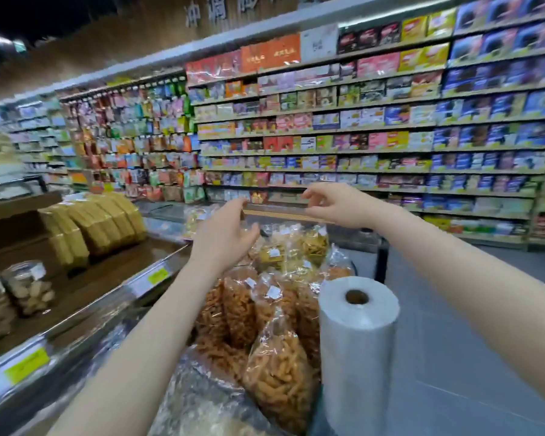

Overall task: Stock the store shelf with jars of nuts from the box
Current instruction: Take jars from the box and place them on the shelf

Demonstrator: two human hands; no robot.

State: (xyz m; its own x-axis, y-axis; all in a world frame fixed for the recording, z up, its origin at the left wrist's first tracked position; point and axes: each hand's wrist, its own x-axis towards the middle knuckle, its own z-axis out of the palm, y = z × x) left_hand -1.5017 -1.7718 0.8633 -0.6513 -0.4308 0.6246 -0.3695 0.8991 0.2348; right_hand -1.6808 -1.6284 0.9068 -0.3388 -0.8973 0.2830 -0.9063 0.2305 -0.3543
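Observation:
Both my arms reach forward over a cardboard box (277,213), of which only the far edge shows as a thin brown strip. My left hand (225,236) is spread, its fingertips at the strip's left end, and holds nothing. My right hand (332,204) hovers at the strip's right part, fingers curled but apart, thumb close to the edge. Two clear jars of nuts (29,287) stand on the dark store shelf (85,297) at my left. No jar is in either hand.
Clear bags of orange and yellow snacks (277,369) fill the space below my arms. A white roll of plastic bags (357,335) stands at their right. Brown paper packs (92,225) line the left shelf. Stocked shelves line the far wall, with grey floor to the right.

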